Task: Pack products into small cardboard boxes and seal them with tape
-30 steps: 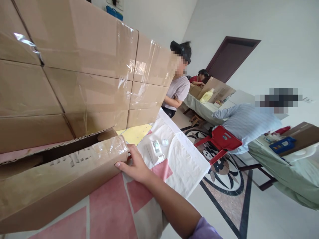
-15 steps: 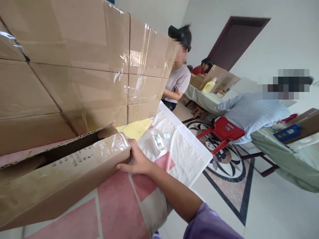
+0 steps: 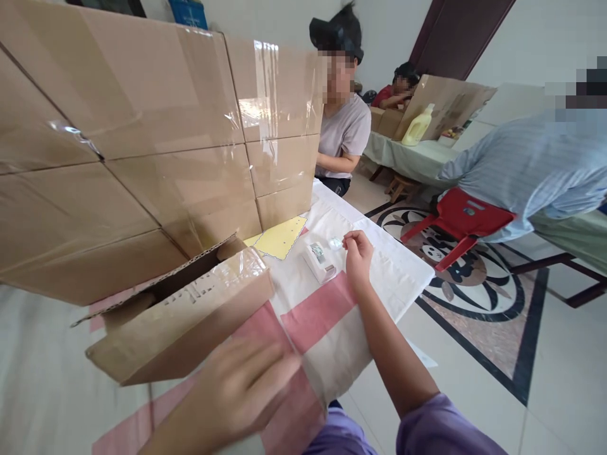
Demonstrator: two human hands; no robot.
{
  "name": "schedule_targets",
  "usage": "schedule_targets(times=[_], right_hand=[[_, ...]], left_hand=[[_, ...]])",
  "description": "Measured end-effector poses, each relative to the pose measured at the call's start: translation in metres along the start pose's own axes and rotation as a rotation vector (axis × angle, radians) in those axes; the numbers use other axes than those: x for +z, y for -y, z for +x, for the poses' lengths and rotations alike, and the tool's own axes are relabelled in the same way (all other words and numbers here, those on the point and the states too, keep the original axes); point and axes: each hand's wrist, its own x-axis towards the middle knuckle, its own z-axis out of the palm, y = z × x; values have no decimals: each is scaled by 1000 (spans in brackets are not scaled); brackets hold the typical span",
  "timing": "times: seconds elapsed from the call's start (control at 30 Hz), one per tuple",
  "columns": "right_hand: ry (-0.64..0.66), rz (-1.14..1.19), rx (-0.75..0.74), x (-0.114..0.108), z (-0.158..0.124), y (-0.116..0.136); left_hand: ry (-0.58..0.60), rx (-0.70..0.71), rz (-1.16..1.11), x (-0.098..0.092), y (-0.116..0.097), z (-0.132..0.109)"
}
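My right hand (image 3: 358, 253) is over the far right part of the table, fingers curled together. Its fingertips come right up to a small clear, shiny round item (image 3: 336, 243); whether they grip it I cannot tell. Beside that item lies a small white box (image 3: 320, 261) with a greyish picture on top. My left hand (image 3: 246, 382) is smeared by motion low over the near side of the cloth, in front of a long, shallow cardboard box (image 3: 203, 309). This box is open along its top, and no hand touches it.
A tall wall of taped cardboard boxes (image 3: 175, 145) stands behind the open box. A yellow sheet (image 3: 279, 239) lies on the checked tablecloth (image 3: 327, 322). One person (image 3: 348, 126) is behind the table, another (image 3: 531, 164) sits on a red chair (image 3: 474, 215) at right.
My right hand has let go of the cardboard box's end and moved right to the small clear item. My left hand has come into view. The camera view has shifted.
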Motion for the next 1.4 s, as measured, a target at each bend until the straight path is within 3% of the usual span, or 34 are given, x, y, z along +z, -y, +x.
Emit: schedule_targets(times=[0.13,0.23,0.33,0.47,0.63,0.9,1.4], right_hand=[[97,-38,134,-2,0,-30],[210,-49,148,6,-7,-35],[285,-66,151,9,-8,-32],[304,-84,177,10,-3,-32],[380,-198,218,8,1,-34],[403,-345,204,-2,-1,-23],[538,-246,388,-4,-1,-28]], left_hand=[[20,131,135,82,52,51],[-79,-91,191,137,86,80],[-190,-291,144,163,108,91],[-152,-368,87,164,121,90],[-102,-411,88,162,118,86],[-126,-421,5,164,119,86],[-151,-440,-164,173,127,82]])
